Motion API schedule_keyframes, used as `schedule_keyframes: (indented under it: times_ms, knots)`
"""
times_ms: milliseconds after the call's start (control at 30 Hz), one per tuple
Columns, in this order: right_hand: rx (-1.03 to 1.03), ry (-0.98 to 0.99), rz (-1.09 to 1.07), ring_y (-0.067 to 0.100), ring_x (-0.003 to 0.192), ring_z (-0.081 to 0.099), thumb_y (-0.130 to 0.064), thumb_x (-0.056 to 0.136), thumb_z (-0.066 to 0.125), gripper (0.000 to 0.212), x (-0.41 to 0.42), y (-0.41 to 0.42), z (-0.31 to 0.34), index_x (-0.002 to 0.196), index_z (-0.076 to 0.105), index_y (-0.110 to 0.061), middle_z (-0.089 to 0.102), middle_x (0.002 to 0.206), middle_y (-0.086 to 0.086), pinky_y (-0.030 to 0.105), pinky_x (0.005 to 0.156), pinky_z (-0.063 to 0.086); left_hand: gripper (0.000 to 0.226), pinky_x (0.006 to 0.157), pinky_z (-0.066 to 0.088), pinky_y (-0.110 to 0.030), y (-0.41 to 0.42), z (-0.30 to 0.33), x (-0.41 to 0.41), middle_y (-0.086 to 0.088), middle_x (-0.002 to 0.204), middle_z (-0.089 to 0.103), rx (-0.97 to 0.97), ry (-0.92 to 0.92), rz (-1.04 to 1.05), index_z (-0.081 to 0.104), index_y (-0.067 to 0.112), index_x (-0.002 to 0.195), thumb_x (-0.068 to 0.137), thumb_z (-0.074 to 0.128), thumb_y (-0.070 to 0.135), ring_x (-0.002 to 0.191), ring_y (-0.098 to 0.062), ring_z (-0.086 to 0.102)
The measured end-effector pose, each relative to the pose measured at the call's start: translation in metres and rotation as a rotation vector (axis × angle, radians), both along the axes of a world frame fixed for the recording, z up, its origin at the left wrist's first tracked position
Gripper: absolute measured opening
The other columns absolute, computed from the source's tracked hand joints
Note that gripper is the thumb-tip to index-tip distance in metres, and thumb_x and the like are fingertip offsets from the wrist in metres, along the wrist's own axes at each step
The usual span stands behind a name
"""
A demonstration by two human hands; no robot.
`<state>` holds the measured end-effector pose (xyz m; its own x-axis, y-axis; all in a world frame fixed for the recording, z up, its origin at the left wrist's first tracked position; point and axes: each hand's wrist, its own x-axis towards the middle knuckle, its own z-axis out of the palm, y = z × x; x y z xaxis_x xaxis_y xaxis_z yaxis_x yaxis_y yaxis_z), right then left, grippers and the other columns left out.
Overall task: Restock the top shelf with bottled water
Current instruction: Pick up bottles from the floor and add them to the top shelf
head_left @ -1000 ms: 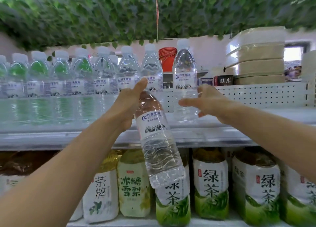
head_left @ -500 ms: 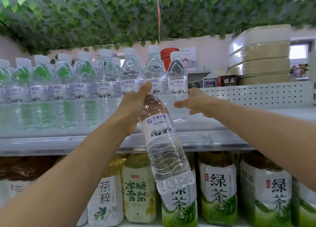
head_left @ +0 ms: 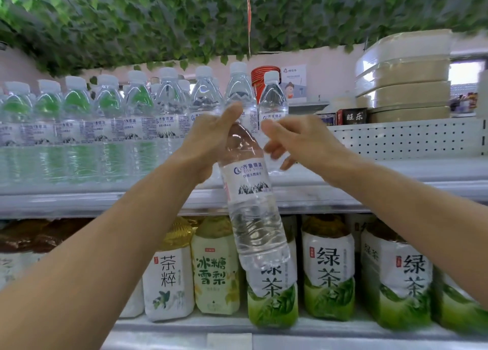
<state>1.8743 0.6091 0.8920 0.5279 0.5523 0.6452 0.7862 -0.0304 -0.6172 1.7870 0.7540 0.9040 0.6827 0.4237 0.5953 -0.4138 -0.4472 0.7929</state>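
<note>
1. Leftmost, stood a row of water bottles (head_left: 111, 128) on the top shelf (head_left: 79, 199).
2. Gripped the held bottle (head_left: 250, 204) at its neck: left hand (head_left: 211, 141), base hanging tilted below.
3. Hovered just right of that neck, fingers loosely curled, holding nothing: right hand (head_left: 298, 141).

Green tea bottles (head_left: 328, 270) line the lower shelf (head_left: 184, 326). Leafy vines (head_left: 158, 19) hang overhead, and stacked beige containers (head_left: 404, 77) sit far right beside a red cup stack (head_left: 260, 72).
</note>
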Motion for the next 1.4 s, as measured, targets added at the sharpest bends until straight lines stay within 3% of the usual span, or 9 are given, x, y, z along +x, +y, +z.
schedule_keyframes:
  times_ms: [100, 167, 367, 567, 633, 800, 933, 1167, 1400]
  knots:
    - [-0.321, 0.102, 0.234, 0.018, 0.095, 0.07, -0.065, 0.076, 0.06, 0.062, -0.03, -0.016, -0.014, 0.115, 0.064, -0.018, 0.073, 0.105, 0.001, 0.037, 0.082, 0.058, 0.043, 0.054, 0.054, -0.024, -0.006, 0.012, -0.006, -0.005, 0.065, 0.072, -0.006, -0.077, 0.006, 0.066, 0.004, 0.081, 0.1, 0.05, 0.039, 0.058, -0.014, 0.068]
    - [-0.387, 0.096, 0.253, 0.014, 0.097, 0.07, -0.06, 0.077, 0.069, 0.054, -0.034, -0.019, -0.022, 0.116, 0.065, -0.023, 0.074, 0.105, -0.004, 0.038, 0.088, 0.053, 0.044, 0.056, 0.054, -0.025, -0.013, 0.019, -0.009, -0.004, 0.064, 0.071, -0.036, -0.109, -0.008, 0.064, 0.003, 0.079, 0.1, 0.05, 0.038, 0.059, -0.015, 0.068]
    - [-0.216, 0.093, 0.207, 0.003, 0.082, 0.071, -0.037, 0.082, 0.073, 0.027, -0.032, -0.026, -0.019, 0.104, 0.069, -0.023, 0.076, 0.095, -0.007, 0.02, 0.072, 0.048, 0.052, 0.092, 0.055, -0.046, -0.022, 0.026, -0.008, -0.009, 0.087, 0.076, 0.01, -0.085, -0.001, 0.069, 0.008, 0.079, 0.101, 0.044, 0.048, 0.089, -0.026, 0.072]
    - [0.082, 0.118, 0.118, 0.008, 0.077, 0.073, -0.03, 0.08, 0.075, 0.03, -0.015, -0.03, 0.004, 0.104, 0.067, -0.015, 0.074, 0.094, -0.002, 0.014, 0.06, 0.054, 0.041, 0.084, 0.053, -0.034, -0.01, 0.036, -0.007, -0.001, 0.112, 0.064, 0.348, -0.193, 0.246, 0.061, 0.012, 0.115, 0.102, 0.04, 0.045, 0.097, -0.008, 0.058]
    - [0.184, 0.088, 0.045, 0.01, 0.082, 0.073, -0.029, 0.08, 0.077, 0.031, -0.006, -0.027, 0.013, 0.107, 0.066, -0.017, 0.073, 0.097, -0.002, 0.016, 0.065, 0.056, 0.042, 0.096, 0.046, -0.029, 0.0, 0.038, -0.004, -0.002, 0.126, 0.059, 0.495, -0.214, 0.39, 0.053, 0.012, 0.133, 0.099, 0.051, 0.038, 0.11, -0.008, 0.053]
    - [0.195, 0.052, -0.125, 0.015, 0.092, 0.068, -0.033, 0.077, 0.081, 0.053, 0.028, -0.009, 0.019, 0.121, 0.059, -0.012, 0.069, 0.102, -0.002, 0.034, 0.087, 0.057, 0.063, 0.117, 0.025, -0.045, 0.011, 0.042, 0.008, -0.01, 0.145, 0.042, 0.754, -0.04, 0.578, 0.035, 0.02, 0.149, 0.095, 0.059, 0.04, 0.14, -0.025, 0.028]
    - [0.153, 0.075, -0.162, 0.015, 0.09, 0.066, -0.035, 0.077, 0.081, 0.052, 0.046, 0.006, 0.012, 0.119, 0.059, -0.014, 0.068, 0.104, 0.0, 0.028, 0.076, 0.055, 0.081, 0.118, 0.016, -0.046, 0.011, 0.046, 0.018, -0.014, 0.148, 0.043, 0.905, 0.115, 0.663, 0.021, 0.017, 0.155, 0.092, 0.057, 0.053, 0.149, -0.027, 0.009]
    - [0.018, 0.073, -0.202, 0.013, 0.099, 0.061, -0.051, 0.075, 0.079, 0.071, 0.054, 0.014, 0.008, 0.128, 0.049, -0.017, 0.064, 0.113, -0.006, 0.035, 0.091, 0.05, 0.092, 0.123, 0.004, -0.043, 0.01, 0.052, 0.023, -0.022, 0.153, 0.034, 0.972, 0.238, 0.74, 0.01, 0.008, 0.155, 0.092, 0.055, 0.056, 0.15, -0.03, 0.007]
    - [-0.045, 0.054, -0.25, 0.013, 0.093, 0.061, -0.04, 0.077, 0.081, 0.061, 0.053, 0.001, 0.002, 0.124, 0.051, -0.018, 0.065, 0.107, -0.005, 0.033, 0.083, 0.05, 0.097, 0.113, 0.027, -0.039, 0.023, 0.058, 0.034, -0.017, 0.137, 0.043, 0.908, 0.192, 0.728, 0.021, 0.009, 0.152, 0.083, 0.064, 0.061, 0.139, -0.028, 0.024]
